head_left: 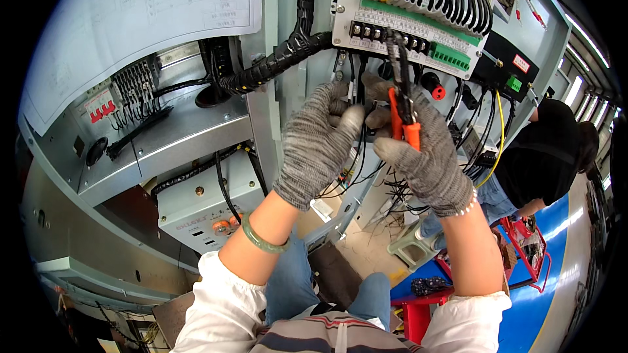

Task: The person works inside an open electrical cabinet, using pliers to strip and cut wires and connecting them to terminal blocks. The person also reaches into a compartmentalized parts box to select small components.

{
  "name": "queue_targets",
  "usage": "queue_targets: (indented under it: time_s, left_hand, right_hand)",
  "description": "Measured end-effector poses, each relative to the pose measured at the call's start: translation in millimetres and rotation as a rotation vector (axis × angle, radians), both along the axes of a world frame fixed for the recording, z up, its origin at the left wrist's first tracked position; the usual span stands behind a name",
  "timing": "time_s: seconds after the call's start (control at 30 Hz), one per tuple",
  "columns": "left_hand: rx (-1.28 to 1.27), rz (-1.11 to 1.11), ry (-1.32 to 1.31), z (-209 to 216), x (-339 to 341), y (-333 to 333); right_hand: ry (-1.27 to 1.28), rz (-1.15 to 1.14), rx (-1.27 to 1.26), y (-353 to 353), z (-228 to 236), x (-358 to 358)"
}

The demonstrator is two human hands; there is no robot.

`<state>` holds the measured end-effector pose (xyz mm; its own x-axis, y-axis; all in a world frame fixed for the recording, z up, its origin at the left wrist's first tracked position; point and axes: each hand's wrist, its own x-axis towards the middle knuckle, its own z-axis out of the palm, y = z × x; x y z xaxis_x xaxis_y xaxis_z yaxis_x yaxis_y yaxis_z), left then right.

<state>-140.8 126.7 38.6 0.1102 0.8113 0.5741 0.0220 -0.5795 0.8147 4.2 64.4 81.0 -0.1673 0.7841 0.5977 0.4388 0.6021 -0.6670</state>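
Both of my hands wear grey knitted gloves and work just below a terminal module (418, 23) in an open cabinet. My left hand (317, 144) is closed, its fingertips pinched on thin black wires (354, 78) that hang from the module's underside. In my right hand (428, 153) is a pair of pliers (401, 68) with orange handles and dark jaws. The jaws point up, in front of the module's row of screw terminals (376, 31). My right thumb and fingers wrap the handles, and the fingertips come close to the same wires. What exactly lies between the fingertips is partly hidden.
A thick taped cable bundle (275, 62) runs left of the module. Loose black wires (399, 196) dangle below my hands. A paper drawing (150, 19) covers the upper left. At right, a person in black (540, 150) bends beside a red cart (533, 248).
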Motion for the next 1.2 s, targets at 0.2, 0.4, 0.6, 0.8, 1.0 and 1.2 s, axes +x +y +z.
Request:
queue_targets:
  time_s: [0.2,0.4,0.6,0.8,1.0,1.2]
  left_hand:
    - [0.011,-0.124,-0.090,-10.8,1.0,-6.1]
    - [0.056,-0.273,-0.319,-26.5,5.6,-0.7]
    - [0.010,-0.289,-0.304,-27.8,2.9,3.6]
    - [0.074,-0.193,-0.180,-28.1,0.9,7.6]
    - [0.056,-0.189,-0.203,-33.1,6.4,12.7]
    - [-0.063,-0.270,-0.334,-18.0,2.6,4.4]
  right_hand:
    - [0.087,0.009,-0.088,5.9,8.3,-16.6]
    - [0.107,-0.010,-0.107,0.8,10.3,-23.1]
    - [-0.081,-0.066,-0.128,7.4,6.4,-15.6]
    - [-0.219,-0.114,-0.068,10.4,11.2,-23.7]
    - [-0.259,-0.105,-0.032,11.4,12.2,-27.2]
    - [-0.277,-0.118,-0.074,2.6,16.7,-19.0]
